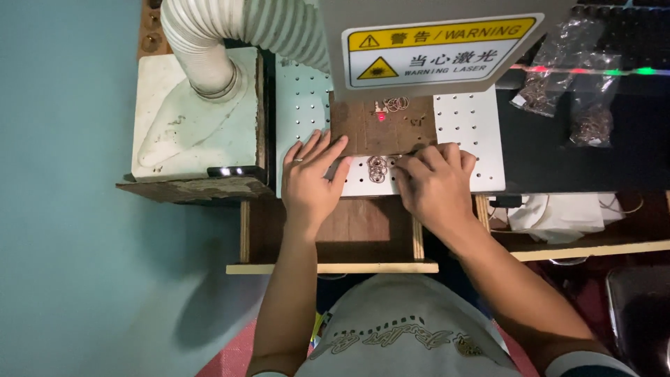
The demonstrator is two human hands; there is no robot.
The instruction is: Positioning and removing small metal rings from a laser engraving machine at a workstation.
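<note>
My left hand [312, 178] lies flat, fingers spread, on the white perforated work plate [471, 139] and the edge of a brown cardboard pad [363, 126]. My right hand [434, 183] is curled at the pad's near edge, pinching something thin; what it is cannot be made out. A small pile of thin metal rings [377, 167] lies on the plate between the two hands. More rings [396, 104] rest at the far end of the pad, next to a red light spot [382, 116]. The grey laser head [447, 45] hangs above and hides the pad's back part.
A white ribbed extraction hose [209, 42] runs into a grubby white box [195, 112] on the left. Clear bags of small metal parts [569, 77] lie on a dark surface at right. A wooden frame [331, 267] sits below the plate. Teal floor fills the left.
</note>
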